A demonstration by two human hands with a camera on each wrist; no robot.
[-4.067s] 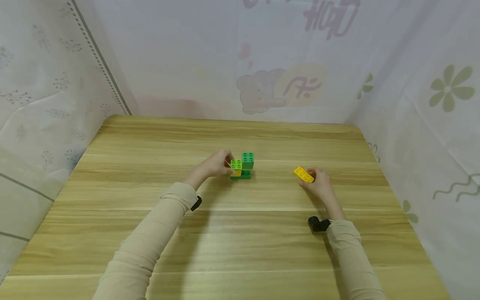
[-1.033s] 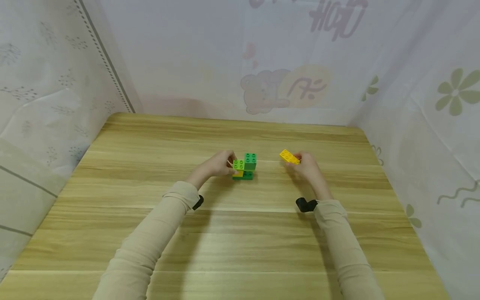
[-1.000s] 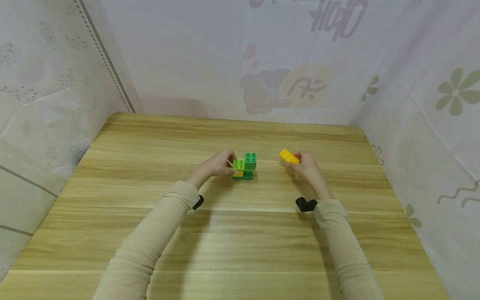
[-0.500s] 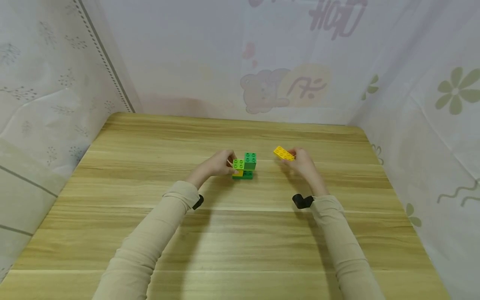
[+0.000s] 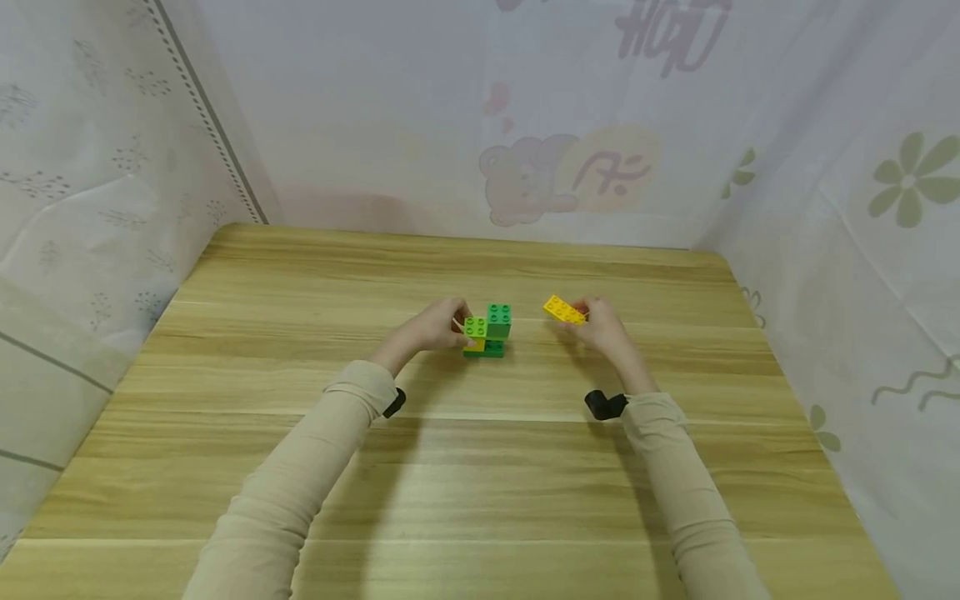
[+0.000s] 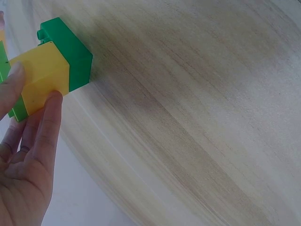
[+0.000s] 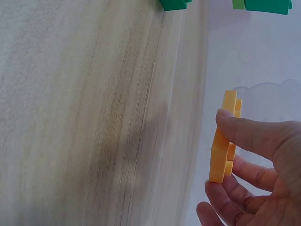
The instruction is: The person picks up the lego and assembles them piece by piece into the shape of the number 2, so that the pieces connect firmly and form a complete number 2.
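Note:
Near the middle of the table stands a small stack of toy building bricks: a dark green base plate, a yellow brick, a lime green brick and a taller green brick on the right. My left hand pinches the stack from its left side, thumb and fingers on the yellow brick. My right hand is to the right of the stack and holds a flat yellow brick, studs up and slightly tilted, above the table. In the right wrist view, thumb and fingertips grip that brick's long edges.
The wooden table reaches to a printed cloth hanging behind it and on both sides. Each wrist carries a black camera mount, the right one standing out over the table.
My right hand has carried the flat yellow brick leftward and away from me, closer to the stack, with little motion in the last half second. The left hand stays on the stack.

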